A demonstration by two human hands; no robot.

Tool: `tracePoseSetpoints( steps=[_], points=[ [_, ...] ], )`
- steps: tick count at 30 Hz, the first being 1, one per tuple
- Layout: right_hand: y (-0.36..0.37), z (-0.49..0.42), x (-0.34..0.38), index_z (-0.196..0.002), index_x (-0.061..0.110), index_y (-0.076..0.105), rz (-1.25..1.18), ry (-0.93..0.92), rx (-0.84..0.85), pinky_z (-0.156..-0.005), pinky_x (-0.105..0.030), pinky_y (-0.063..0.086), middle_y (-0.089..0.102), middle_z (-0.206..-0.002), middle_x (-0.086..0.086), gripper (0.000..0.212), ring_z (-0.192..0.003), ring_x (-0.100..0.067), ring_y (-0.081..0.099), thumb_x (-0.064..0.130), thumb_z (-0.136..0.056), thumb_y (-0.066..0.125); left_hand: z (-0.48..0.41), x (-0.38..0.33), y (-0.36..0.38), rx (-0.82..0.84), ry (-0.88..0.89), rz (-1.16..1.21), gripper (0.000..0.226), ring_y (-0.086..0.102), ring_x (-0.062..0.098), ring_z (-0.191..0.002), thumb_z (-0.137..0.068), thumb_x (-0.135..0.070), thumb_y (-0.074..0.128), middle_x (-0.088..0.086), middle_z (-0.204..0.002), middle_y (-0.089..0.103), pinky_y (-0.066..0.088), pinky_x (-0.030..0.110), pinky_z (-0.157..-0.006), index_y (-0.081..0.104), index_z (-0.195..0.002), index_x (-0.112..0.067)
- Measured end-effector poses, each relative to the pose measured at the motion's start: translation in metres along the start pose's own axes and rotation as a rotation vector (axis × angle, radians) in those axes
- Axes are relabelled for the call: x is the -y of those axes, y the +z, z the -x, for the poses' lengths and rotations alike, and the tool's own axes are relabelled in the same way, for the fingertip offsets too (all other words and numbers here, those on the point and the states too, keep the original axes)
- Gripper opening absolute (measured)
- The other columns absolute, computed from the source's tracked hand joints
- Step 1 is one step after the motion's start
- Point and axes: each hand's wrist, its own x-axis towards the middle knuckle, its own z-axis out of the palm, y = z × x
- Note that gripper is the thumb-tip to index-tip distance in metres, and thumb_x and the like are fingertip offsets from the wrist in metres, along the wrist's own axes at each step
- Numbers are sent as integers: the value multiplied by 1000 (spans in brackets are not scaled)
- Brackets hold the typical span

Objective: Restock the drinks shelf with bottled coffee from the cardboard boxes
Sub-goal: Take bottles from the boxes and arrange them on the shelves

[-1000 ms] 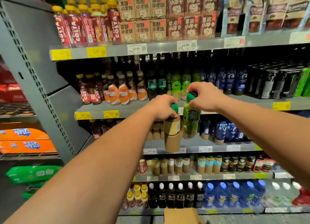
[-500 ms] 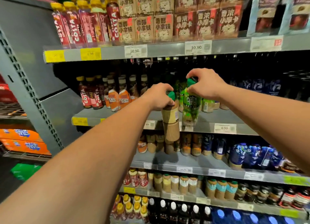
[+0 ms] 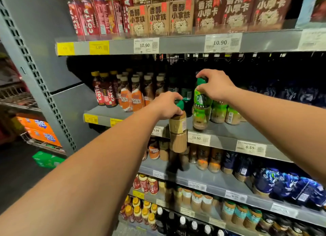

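The left hand [image 3: 165,105] is curling its fingers round the green cap of a smooth tan bottle [image 3: 178,129], which is hanging in front of the grey metal shelf [image 3: 247,129] lip. The right hand [image 3: 215,85] is pinching the cap of a glossy green-labelled bottle [image 3: 201,110] at the shelf front, just beside matching bottles [image 3: 219,112]. Orange-labelled bottles [image 3: 136,99] are standing further left.

Left hand [image 3: 166,105] grips tan bottle [image 3: 178,131] by cap; right hand [image 3: 216,84] grips green bottle [image 3: 201,110] on shelf [image 3: 227,129].
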Motion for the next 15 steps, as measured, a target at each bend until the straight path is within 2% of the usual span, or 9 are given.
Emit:
tracePoseSetpoints(
  steps=[3, 8, 11, 15],
  points=[
    [8, -7, -5, -133, 20, 53, -13, 14, -4, -90, -31, 42, 51, -140, -8, 45, -118, -29, 53, 20, -89, 65, -3, 4, 6, 21, -11, 8, 58, 41, 27, -132, -87, -22, 67, 7, -145, 43, 36, 36, -103, 45, -140, -20],
    [28, -11, -9, -133, 23, 54, -26, 59, 3, -95, -36, 44, 52, -139, -9, 46, -118, -29, 54, 19, -89, 66, -7, 9, 8, 21, 0, 10, 57, 41, 26, -132, -87, -20, 67, 7, -145, 44, 36, 35, -104, 45, -140, -19],
    [30, -13, -12, -133, 24, 54, -45, 87, -21, -95, -37, 44, 52, -140, -7, 48, -117, -29, 54, 22, -88, 67, -9, 14, 13, 24, 10, 33, 57, 42, 25, -130, -87, -19, 67, 7, -143, 46, 36, 30, -99, 44, -140, -18],
    [29, -10, -20, -141, 18, 45, -31, 123, 21, -103, -39, 39, 46, -144, -11, 64, -129, -31, 45, 23, -83, 73, -9, 16, 20, 32, 22, 84, 59, 46, 27, -127, -86, -16, 68, 9, -142, 47, 38, 29, -99, 44, -140, -17]
  ],
)
